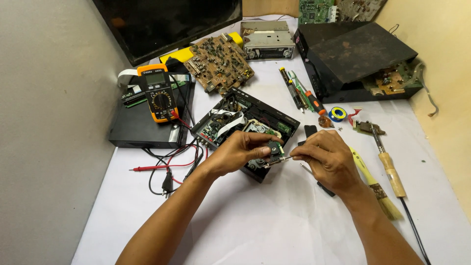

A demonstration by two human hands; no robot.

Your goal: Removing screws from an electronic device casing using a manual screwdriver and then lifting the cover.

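White table (274, 225): work surface, tools spread within reach. Opened disc player (245, 125): lid off, insides exposed. Left hand (235, 153): fingers pinched on a small part (274, 148), steadying it above the player. Right hand (328, 159): fingers clenched on a thin tool (280, 159), tip touching the part.

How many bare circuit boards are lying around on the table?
3 in plain view: a brown board beside the multimeter, a green board at the far edge, and a board sticking out under the big black case. More may be hidden.
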